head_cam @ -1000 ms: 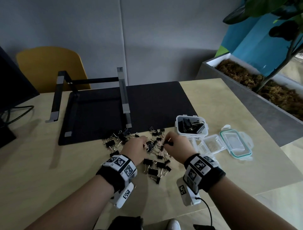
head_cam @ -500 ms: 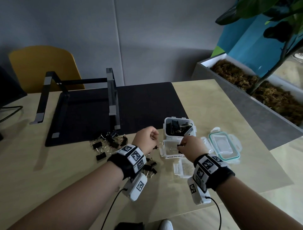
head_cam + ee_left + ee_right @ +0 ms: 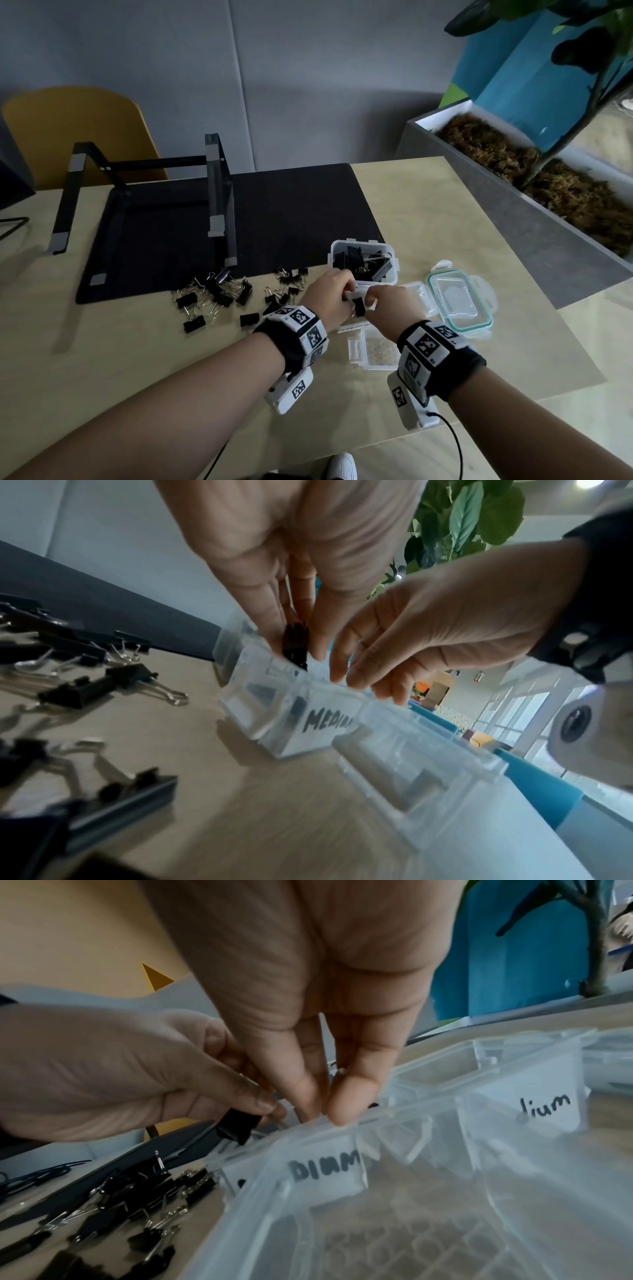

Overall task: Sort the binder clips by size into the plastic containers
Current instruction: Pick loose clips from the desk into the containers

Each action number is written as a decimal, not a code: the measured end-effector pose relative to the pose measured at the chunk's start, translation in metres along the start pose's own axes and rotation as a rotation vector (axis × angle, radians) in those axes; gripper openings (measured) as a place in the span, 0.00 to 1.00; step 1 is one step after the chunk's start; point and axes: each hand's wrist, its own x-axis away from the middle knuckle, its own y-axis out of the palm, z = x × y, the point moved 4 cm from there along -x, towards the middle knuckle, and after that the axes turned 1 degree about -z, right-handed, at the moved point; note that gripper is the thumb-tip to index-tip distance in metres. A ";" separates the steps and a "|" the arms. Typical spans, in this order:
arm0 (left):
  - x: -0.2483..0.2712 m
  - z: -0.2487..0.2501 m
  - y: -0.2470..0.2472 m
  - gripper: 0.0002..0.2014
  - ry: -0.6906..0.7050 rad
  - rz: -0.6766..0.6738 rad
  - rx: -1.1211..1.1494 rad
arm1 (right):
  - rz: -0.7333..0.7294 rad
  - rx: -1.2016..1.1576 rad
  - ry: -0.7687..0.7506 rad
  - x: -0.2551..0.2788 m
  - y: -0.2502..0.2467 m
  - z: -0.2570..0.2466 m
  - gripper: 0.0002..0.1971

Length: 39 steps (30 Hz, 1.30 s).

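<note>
Both forearms reaching forward over the table's near right part, hands meeting above the clear container labelled "MEDIUM". Left hand with fingers curled down, pinching a black binder clip just over the container's rim. Right hand with thumb and fingertips drawn together at the same rim; whether anything is held there, cannot tell. Half a second ago hands apart, left fist raised beside the container; now brought together over it. Loose binder clips scattered left, along the black mat's near edge.
</note>
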 end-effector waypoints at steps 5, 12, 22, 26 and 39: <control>0.002 -0.014 -0.002 0.09 0.035 0.073 -0.149 | -0.011 -0.085 0.001 -0.002 -0.001 -0.001 0.08; 0.007 -0.024 -0.005 0.09 -0.136 0.106 -0.036 | -0.021 -0.113 0.009 -0.005 0.001 -0.003 0.10; 0.015 -0.033 -0.009 0.08 -0.137 0.107 -0.026 | -0.022 -0.107 0.013 -0.008 0.004 -0.005 0.09; 0.020 -0.037 -0.018 0.10 -0.106 0.077 0.009 | -0.023 -0.100 0.007 -0.008 0.003 -0.006 0.10; 0.056 -0.099 -0.055 0.09 -0.225 -0.099 -0.198 | -0.056 -0.050 -0.157 0.010 0.015 -0.049 0.10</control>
